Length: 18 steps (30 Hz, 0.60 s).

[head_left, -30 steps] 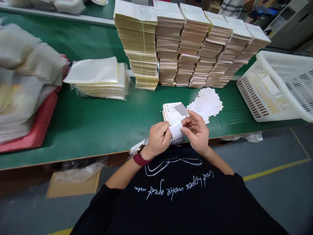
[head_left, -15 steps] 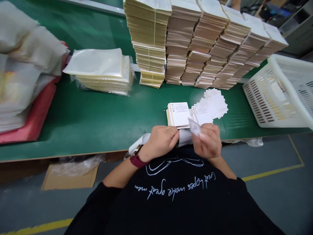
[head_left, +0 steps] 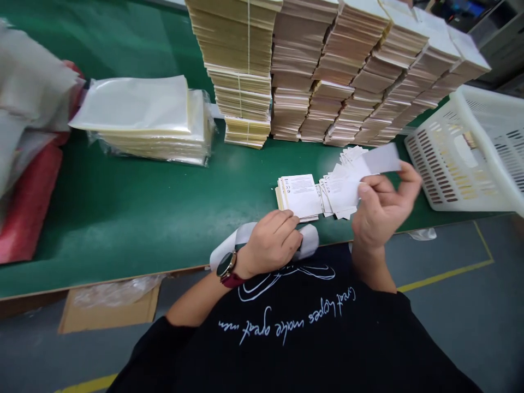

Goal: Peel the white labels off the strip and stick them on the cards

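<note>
Strip of white card [head_left: 380, 159]: pinched between thumb and fingers of the right hand [head_left: 382, 210], long axis near horizontal, positioned just above the far end of the fanned white cards [head_left: 341, 183]. Left hand [head_left: 272, 244]: clenched around a curled white sheet [head_left: 310, 240] at the near edge of the green surface [head_left: 123, 218]. Printed card stack [head_left: 298, 196] lies directly ahead of the left hand — the right hand is nearer the fanned cards and the white plastic basket [head_left: 434, 180].
</note>
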Tool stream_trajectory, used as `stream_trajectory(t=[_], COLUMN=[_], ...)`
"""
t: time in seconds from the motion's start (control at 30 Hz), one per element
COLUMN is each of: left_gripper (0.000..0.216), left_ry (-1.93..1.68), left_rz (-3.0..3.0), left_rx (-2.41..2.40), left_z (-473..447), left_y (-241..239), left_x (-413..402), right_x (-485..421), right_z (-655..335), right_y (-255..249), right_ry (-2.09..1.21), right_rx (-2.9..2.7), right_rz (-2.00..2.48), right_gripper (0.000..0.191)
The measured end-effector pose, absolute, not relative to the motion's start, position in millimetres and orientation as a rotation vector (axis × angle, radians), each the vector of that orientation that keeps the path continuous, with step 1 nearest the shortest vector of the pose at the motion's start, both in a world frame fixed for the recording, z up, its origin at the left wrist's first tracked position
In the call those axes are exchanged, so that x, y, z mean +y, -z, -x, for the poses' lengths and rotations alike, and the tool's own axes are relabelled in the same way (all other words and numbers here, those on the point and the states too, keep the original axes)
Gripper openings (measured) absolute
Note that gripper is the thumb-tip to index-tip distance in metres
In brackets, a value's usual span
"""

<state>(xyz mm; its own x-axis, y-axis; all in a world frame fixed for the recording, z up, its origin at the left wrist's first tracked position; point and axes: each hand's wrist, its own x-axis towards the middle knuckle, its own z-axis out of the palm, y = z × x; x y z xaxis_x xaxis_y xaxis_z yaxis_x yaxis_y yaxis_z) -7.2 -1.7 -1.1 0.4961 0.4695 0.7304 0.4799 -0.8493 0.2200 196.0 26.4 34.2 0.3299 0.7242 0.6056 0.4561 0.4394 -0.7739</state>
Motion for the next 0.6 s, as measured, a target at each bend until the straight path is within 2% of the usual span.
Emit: stream_trajectory(t=[0.13, 0.2, 0.6], left_gripper=[0.009, 0.008, 0.011], left_ry=[1.344, 1.347, 1.214], left_rz=[2.667, 2.665, 2.728], left_rx=[-0.818, -0.815, -0.890], left_z=[7, 7, 7], left_y=[2, 2, 3], left_x=[-2, -1, -3], right_x=[31, 34, 33], right_z=[-183, -175, -165], right_y=[-22, -15, -17], right_ry=[-0.743, -0.871, -0.794], right_rx=[-1.432, -1.387, -1.395], right_rz=[1.344, 1.363, 1.430], right_gripper=[0.042, 0.041, 0.039])
